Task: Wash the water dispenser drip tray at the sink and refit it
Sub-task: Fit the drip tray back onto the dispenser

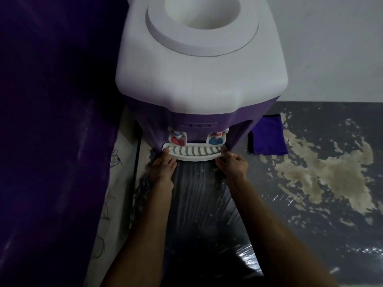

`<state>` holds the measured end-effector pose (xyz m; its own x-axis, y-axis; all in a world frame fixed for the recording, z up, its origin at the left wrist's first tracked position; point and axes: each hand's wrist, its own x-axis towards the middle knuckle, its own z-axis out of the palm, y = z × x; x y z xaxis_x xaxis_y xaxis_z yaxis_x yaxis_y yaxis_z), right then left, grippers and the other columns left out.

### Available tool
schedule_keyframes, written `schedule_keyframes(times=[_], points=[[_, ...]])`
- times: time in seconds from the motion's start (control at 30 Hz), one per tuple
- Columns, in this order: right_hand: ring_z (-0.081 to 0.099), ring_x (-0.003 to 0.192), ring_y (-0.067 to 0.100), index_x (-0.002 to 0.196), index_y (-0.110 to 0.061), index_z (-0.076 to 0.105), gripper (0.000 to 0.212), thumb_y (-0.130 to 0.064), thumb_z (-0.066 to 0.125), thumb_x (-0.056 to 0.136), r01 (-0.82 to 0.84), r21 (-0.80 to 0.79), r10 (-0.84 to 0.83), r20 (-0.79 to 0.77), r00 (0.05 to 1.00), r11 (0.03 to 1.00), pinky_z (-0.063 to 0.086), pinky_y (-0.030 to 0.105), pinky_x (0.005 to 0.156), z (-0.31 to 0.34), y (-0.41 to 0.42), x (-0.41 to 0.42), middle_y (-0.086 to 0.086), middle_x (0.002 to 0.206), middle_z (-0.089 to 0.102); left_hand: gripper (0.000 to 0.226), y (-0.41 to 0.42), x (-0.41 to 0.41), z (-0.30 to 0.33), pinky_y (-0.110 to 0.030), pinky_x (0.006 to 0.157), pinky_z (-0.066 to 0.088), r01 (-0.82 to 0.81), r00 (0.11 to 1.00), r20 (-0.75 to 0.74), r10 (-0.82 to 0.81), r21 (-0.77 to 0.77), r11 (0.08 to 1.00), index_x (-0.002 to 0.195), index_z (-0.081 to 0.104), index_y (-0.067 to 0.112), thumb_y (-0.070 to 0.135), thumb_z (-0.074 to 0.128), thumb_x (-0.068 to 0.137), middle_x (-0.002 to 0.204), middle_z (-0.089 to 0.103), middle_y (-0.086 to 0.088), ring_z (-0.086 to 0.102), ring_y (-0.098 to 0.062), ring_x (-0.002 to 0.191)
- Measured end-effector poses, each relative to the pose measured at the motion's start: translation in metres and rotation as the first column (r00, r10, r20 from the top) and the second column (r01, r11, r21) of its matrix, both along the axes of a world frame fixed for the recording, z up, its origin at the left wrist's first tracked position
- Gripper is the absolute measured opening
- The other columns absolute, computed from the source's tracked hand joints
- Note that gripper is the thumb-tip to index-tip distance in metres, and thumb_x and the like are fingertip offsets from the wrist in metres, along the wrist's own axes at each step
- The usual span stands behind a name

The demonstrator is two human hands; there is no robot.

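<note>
Left hand: my left hand (163, 165) gripped the left end of the drip tray, fingers under its lip, thumb at the corner.
Drip tray: the drip tray (193, 153) sat in its slot at the foot of the water dispenser (199, 83), below the red tap (177, 139) and blue tap (214, 139).
Right hand: my right hand (233, 165) gripped the right end the same way.
Risk: an uneven pull could jam the tray, I judged; any water inside could spill on the floor (310, 204).
Risk two: a hard tug might shift the dispenser.
</note>
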<state>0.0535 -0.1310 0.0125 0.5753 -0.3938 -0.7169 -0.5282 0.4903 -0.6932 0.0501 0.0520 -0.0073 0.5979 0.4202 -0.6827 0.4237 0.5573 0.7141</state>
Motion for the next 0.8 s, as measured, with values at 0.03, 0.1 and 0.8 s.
schedule_keyframes(times=[0.03, 0.1, 0.8], points=[[0.066, 0.078, 0.027, 0.079, -0.012, 0.050, 0.028, -0.021, 0.076, 0.085, -0.001, 0.000, 0.001, -0.006, 1.000, 1.000, 0.058, 0.033, 0.061, 0.000, 0.001, 0.000, 0.017, 0.088, 0.066, 0.041, 0.000, 0.000, 0.000, -0.026, 0.079, 0.054, 0.000, 1.000, -0.003, 0.000, -0.006, 1.000, 0.116, 0.060, -0.002, 0.029, 0.065, 0.091, 0.100, 0.066, -0.010, 0.066, -0.017, 0.087], [0.067, 0.080, 0.027, 0.080, -0.011, 0.051, 0.029, -0.023, 0.077, 0.085, -0.008, -0.009, 0.008, -0.016, 1.000, 1.000, 0.058, 0.032, 0.061, -0.001, 0.001, 0.001, 0.017, 0.090, 0.067, 0.045, 0.001, 0.000, -0.001, -0.026, 0.081, 0.053, 0.005, 1.000, -0.005, -0.005, -0.025, 1.000, 0.121, 0.058, -0.003, 0.029, 0.066, 0.090, 0.103, 0.066, -0.010, 0.066, -0.018, 0.091], [0.065, 0.076, 0.025, 0.079, -0.011, 0.053, 0.026, -0.019, 0.077, 0.084, 0.007, -0.016, -0.007, -0.003, 1.000, 1.000, 0.058, 0.034, 0.064, -0.008, 0.000, 0.001, 0.014, 0.082, 0.066, 0.045, 0.011, 0.000, 0.005, -0.032, 0.090, 0.049, 0.141, 0.989, -0.032, -0.143, -0.038, 0.989, 0.129, 0.054, 0.000, 0.026, 0.061, 0.093, 0.129, 0.060, -0.019, 0.060, -0.029, 0.115]])
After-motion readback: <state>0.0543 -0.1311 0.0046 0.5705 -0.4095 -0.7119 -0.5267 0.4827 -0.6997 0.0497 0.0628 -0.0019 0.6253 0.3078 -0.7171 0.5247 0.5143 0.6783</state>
